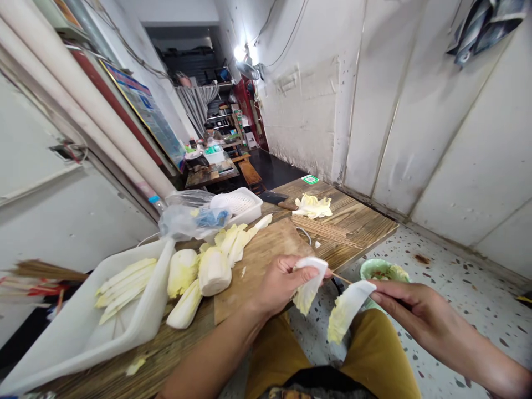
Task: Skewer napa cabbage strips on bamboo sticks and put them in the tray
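My left hand (282,280) pinches a napa cabbage leaf (308,285) between thumb and fingers, above my lap. A thin wooden skewer (341,279) spans the gap from that leaf toward a second cabbage leaf (349,307). My right hand (405,305) grips this second leaf at its white end, and its yellow tip hangs down. Whether the skewer passes through either leaf is hidden. To the left of my hands lies a wooden cutting board (266,249). Beside it are cut cabbage pieces (215,271) and a row of loose leaves (235,241).
A white tub (162,288) at left holds several cabbage strips. Behind the board are a plastic bag (187,213) and white basket (249,202). A cleaver (272,197), skewers (326,230) and leaf scraps (312,206) lie on the table. A green bowl (366,269) is low at right.
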A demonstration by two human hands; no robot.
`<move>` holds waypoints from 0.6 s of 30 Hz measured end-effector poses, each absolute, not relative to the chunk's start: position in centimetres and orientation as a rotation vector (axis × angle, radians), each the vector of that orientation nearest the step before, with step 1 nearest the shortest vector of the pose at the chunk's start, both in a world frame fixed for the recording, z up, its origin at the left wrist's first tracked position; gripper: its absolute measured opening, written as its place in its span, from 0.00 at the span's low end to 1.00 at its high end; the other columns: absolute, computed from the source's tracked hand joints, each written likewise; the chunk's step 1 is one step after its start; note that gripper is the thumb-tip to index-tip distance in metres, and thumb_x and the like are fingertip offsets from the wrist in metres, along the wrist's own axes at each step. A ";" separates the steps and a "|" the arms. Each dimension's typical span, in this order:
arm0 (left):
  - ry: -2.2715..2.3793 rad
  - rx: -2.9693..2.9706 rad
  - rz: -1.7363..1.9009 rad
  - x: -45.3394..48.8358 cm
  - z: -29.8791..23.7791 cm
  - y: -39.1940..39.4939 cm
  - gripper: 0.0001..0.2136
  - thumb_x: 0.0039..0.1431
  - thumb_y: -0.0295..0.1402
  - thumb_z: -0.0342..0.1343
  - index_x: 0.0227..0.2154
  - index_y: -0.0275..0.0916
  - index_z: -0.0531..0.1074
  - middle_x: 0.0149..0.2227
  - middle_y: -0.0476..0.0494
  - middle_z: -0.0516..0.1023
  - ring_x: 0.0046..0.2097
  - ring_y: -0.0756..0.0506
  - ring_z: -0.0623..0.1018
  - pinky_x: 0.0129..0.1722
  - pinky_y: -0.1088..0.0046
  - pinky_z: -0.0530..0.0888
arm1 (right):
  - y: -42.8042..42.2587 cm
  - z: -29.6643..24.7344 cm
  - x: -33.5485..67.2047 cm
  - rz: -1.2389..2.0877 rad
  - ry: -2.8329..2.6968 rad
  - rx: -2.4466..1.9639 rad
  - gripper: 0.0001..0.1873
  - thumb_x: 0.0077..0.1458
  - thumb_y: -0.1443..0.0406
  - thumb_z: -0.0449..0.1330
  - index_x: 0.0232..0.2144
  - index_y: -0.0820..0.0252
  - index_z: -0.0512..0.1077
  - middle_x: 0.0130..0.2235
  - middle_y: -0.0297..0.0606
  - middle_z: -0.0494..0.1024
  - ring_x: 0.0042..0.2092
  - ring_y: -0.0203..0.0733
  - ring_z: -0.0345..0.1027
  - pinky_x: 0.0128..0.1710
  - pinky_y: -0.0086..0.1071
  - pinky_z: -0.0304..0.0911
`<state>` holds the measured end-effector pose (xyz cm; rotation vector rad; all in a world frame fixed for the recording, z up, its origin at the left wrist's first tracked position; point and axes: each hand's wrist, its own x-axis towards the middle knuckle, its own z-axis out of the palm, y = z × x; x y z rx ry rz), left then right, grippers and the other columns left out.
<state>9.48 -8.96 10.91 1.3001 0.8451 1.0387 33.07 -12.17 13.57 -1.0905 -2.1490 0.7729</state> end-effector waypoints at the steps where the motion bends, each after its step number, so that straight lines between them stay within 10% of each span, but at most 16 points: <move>1: 0.842 1.332 0.999 9.8 10.9 -9.1 0.17 0.47 0.45 0.65 0.34 0.35 0.82 0.32 0.41 0.82 0.29 0.48 0.75 0.30 0.75 0.69 | -12.2 13.7 32.8 0.773 -2.156 -1.087 0.16 0.63 0.57 0.53 0.48 0.50 0.76 0.42 0.33 0.81 0.42 0.43 0.76 0.40 0.29 0.71; 18: 0.677 1.301 0.872 11.4 7.6 -7.9 0.27 0.44 0.52 0.64 0.42 0.35 0.76 0.37 0.40 0.79 0.34 0.45 0.78 0.36 0.73 0.71 | -10.6 11.3 33.7 0.685 -1.777 -1.191 0.17 0.60 0.53 0.55 0.43 0.54 0.77 0.30 0.33 0.79 0.29 0.39 0.72 0.31 0.25 0.71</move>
